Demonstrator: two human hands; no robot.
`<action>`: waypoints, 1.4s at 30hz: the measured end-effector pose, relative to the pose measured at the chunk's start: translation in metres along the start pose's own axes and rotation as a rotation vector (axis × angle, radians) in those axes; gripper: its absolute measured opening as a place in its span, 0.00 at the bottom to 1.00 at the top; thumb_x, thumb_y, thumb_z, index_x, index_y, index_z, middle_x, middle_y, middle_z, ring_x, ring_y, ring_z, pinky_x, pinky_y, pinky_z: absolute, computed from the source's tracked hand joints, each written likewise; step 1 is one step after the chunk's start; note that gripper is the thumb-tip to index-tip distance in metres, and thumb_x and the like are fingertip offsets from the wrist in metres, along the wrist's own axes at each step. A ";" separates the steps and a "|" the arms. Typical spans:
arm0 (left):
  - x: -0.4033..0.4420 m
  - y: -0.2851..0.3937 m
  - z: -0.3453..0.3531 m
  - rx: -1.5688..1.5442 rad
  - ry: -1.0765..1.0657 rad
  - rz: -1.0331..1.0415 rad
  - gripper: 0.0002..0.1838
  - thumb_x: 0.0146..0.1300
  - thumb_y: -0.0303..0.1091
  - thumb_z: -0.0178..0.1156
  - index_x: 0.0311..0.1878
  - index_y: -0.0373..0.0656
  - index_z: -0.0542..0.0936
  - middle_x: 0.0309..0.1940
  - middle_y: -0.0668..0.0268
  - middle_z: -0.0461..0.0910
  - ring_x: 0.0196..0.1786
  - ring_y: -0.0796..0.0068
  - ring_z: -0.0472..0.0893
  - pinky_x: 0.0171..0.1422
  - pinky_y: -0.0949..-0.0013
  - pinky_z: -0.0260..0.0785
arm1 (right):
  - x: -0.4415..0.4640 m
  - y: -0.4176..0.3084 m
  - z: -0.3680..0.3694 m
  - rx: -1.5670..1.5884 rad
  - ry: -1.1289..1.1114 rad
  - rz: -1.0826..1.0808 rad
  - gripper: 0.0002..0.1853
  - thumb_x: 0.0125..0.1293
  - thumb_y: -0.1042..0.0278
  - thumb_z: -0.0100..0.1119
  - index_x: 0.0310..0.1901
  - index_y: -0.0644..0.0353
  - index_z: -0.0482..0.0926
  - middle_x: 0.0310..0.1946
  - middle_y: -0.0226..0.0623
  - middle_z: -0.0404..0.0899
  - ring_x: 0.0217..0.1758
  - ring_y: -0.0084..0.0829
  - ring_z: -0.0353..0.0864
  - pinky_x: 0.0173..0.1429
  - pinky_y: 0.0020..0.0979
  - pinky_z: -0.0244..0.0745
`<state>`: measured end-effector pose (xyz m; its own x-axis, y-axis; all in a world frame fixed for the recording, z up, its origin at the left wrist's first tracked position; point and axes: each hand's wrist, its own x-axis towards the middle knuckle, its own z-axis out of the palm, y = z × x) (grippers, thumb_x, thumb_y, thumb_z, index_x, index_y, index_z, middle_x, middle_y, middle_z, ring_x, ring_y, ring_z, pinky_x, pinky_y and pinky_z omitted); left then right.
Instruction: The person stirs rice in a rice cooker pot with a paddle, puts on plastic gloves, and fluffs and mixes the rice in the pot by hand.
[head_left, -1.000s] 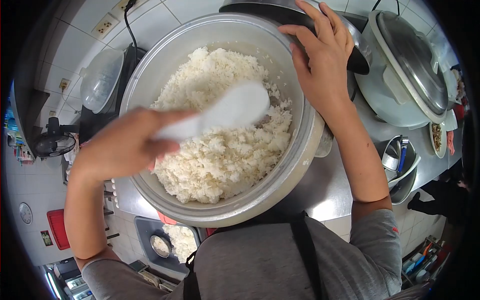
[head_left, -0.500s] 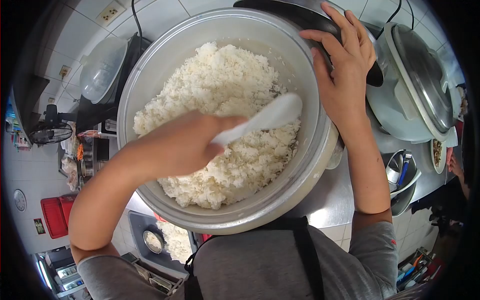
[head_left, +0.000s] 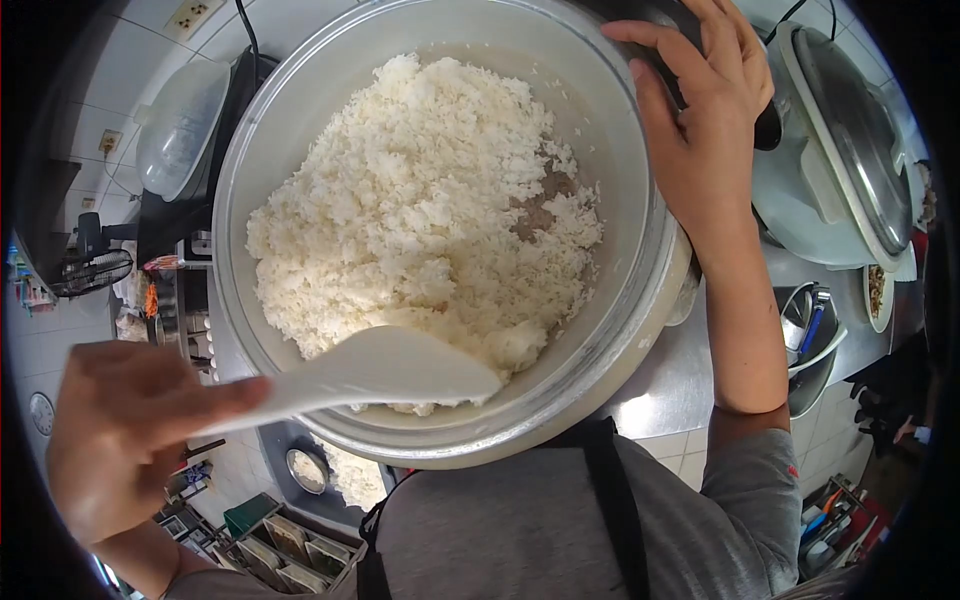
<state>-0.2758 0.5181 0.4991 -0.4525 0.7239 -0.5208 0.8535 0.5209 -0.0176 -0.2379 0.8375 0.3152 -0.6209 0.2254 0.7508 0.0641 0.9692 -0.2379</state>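
Observation:
A big round metal pot (head_left: pixel 240 300) holds a heap of white cooked rice (head_left: pixel 420 190). At the far left, my left hand (head_left: pixel 130 430) is closed round the handle of a white rice paddle (head_left: pixel 400 368), slightly blurred. The paddle's broad blade lies over the near edge of the rice, inside the rim. On the pot's right side, my right hand (head_left: pixel 705 120) rests with thumb and index finger at the rim. Its fingers are bent and spread apart, the others reaching over a dark pan or lid (head_left: pixel 768 128) behind the pot.
A lidded cooker (head_left: pixel 820 150) stands to the right on the steel counter (head_left: pixel 665 390). Nearby are a container of utensils (head_left: pixel 810 340) and a plate of food (head_left: pixel 878 298). Below the pot, a grey tub (head_left: pixel 285 440) holds rice and a small bowl (head_left: pixel 307 472).
My left hand has drawn the paddle from the right side of the rice to the near left edge. A bare patch of pot bottom now shows at the right. My right hand stays at the rim.

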 end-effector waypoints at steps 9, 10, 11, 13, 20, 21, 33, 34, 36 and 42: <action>0.118 -0.013 0.017 -0.504 0.126 0.004 0.29 0.60 0.20 0.59 0.67 0.45 0.75 0.33 0.61 0.83 0.21 0.78 0.77 0.23 0.73 0.72 | -0.001 -0.002 0.001 -0.062 -0.041 0.034 0.15 0.55 0.85 0.58 0.43 0.57 0.84 0.67 0.48 0.68 0.75 0.56 0.55 0.75 0.51 0.45; 0.136 -0.010 0.017 -0.545 0.069 -0.051 0.28 0.62 0.21 0.59 0.67 0.45 0.75 0.32 0.62 0.82 0.21 0.79 0.77 0.22 0.74 0.71 | 0.000 0.000 0.000 -0.053 -0.050 0.030 0.16 0.55 0.85 0.58 0.43 0.57 0.84 0.67 0.48 0.68 0.75 0.56 0.55 0.75 0.51 0.45; 0.151 -0.009 0.017 -0.584 0.011 -0.107 0.27 0.63 0.23 0.60 0.67 0.45 0.75 0.31 0.63 0.82 0.21 0.80 0.77 0.21 0.75 0.71 | -0.001 0.000 0.000 -0.042 -0.049 0.027 0.16 0.54 0.85 0.57 0.43 0.58 0.84 0.68 0.48 0.68 0.75 0.55 0.55 0.75 0.51 0.44; 0.175 -0.012 0.025 -0.598 -0.031 -0.086 0.27 0.63 0.22 0.59 0.67 0.45 0.75 0.30 0.63 0.81 0.21 0.80 0.76 0.20 0.75 0.72 | -0.001 0.001 0.001 -0.020 -0.037 0.024 0.16 0.54 0.85 0.57 0.43 0.58 0.84 0.68 0.48 0.68 0.75 0.55 0.55 0.75 0.51 0.44; 0.176 -0.016 0.015 -0.538 -0.037 -0.094 0.26 0.63 0.22 0.59 0.66 0.46 0.76 0.26 0.65 0.79 0.19 0.80 0.74 0.19 0.75 0.70 | -0.002 0.000 0.004 -0.051 -0.012 0.045 0.15 0.54 0.86 0.57 0.42 0.59 0.83 0.67 0.48 0.68 0.75 0.55 0.56 0.75 0.50 0.44; 0.172 -0.016 0.010 -0.527 -0.055 -0.097 0.26 0.63 0.22 0.59 0.66 0.46 0.76 0.25 0.66 0.79 0.19 0.81 0.74 0.19 0.75 0.70 | -0.002 0.001 0.006 -0.061 -0.005 0.044 0.15 0.54 0.86 0.57 0.42 0.59 0.83 0.67 0.48 0.68 0.75 0.55 0.56 0.75 0.50 0.44; 0.181 -0.016 0.014 -0.486 -0.379 -0.119 0.28 0.61 0.20 0.59 0.66 0.45 0.76 0.26 0.64 0.81 0.21 0.80 0.78 0.23 0.74 0.69 | -0.006 0.013 0.015 -0.070 0.097 -0.093 0.15 0.53 0.85 0.58 0.41 0.59 0.84 0.67 0.47 0.70 0.75 0.54 0.57 0.76 0.50 0.45; 0.185 -0.015 0.014 -0.500 -0.393 -0.117 0.26 0.61 0.21 0.60 0.65 0.44 0.77 0.27 0.62 0.83 0.24 0.77 0.80 0.26 0.71 0.72 | -0.006 0.012 0.014 -0.088 0.082 -0.073 0.15 0.53 0.85 0.58 0.41 0.58 0.84 0.67 0.47 0.70 0.75 0.53 0.57 0.76 0.50 0.45; 0.192 -0.020 0.024 -0.389 -0.268 -0.012 0.24 0.60 0.24 0.62 0.62 0.43 0.79 0.32 0.58 0.85 0.30 0.70 0.83 0.35 0.67 0.75 | -0.005 0.005 0.010 -0.110 0.032 -0.015 0.15 0.53 0.85 0.58 0.41 0.58 0.84 0.67 0.46 0.70 0.75 0.53 0.57 0.76 0.50 0.45; 0.197 -0.011 0.052 -0.163 0.143 0.047 0.18 0.56 0.34 0.69 0.50 0.39 0.85 0.39 0.52 0.86 0.44 0.58 0.85 0.54 0.59 0.72 | -0.005 0.003 0.013 -0.120 0.063 -0.024 0.14 0.53 0.84 0.57 0.40 0.58 0.84 0.67 0.45 0.70 0.75 0.53 0.57 0.77 0.51 0.45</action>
<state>-0.3612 0.6316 0.3518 -0.4552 0.7997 -0.3915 0.8266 0.5430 0.1479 -0.2442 0.8385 0.3028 -0.5735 0.2043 0.7933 0.1452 0.9784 -0.1470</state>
